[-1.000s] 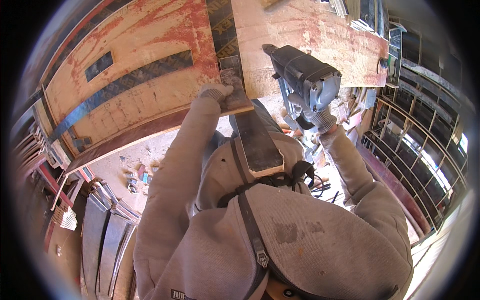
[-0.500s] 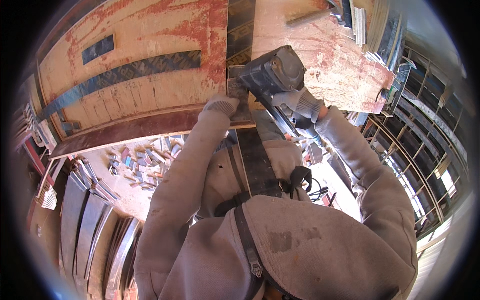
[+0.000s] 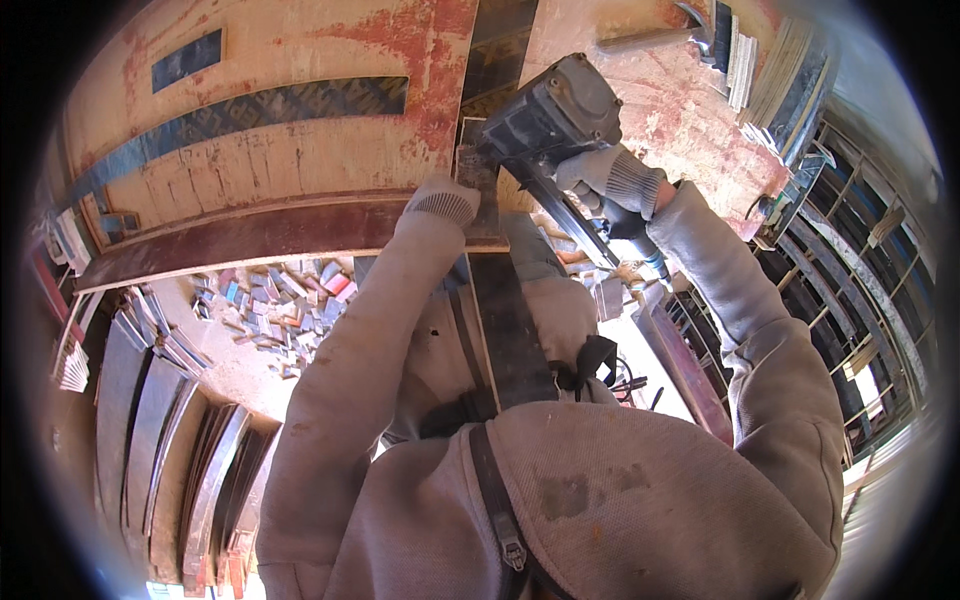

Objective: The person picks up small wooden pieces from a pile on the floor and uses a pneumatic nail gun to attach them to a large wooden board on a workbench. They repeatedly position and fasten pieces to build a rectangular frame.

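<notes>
My right hand (image 3: 608,178), in a pale knit glove, is wrapped round the handle of a black nail gun (image 3: 560,108). The gun's nose end is over a brown plywood piece (image 3: 480,180) at the table's near edge; contact there cannot be made out. Its long magazine points down to the right, and an air hose fitting (image 3: 655,265) hangs below the handle. My gloved left hand (image 3: 440,198) is closed at the left side of that plywood piece, fingertips mostly hidden. A long dark plywood strip (image 3: 508,325) reaches from under this joint toward my body.
The worktable (image 3: 330,165) has a reddish-brown edge board (image 3: 250,235). A hammer (image 3: 650,38) and stacked strips (image 3: 785,75) lie at the far right. Offcuts (image 3: 275,310) litter the floor at left, near leaning panels (image 3: 150,440). Metal racking (image 3: 850,260) stands at right.
The nail gun and my right hand have shifted slightly up and to the right in the picture. My left hand stays at the plywood piece. The whole view has tilted a little.
</notes>
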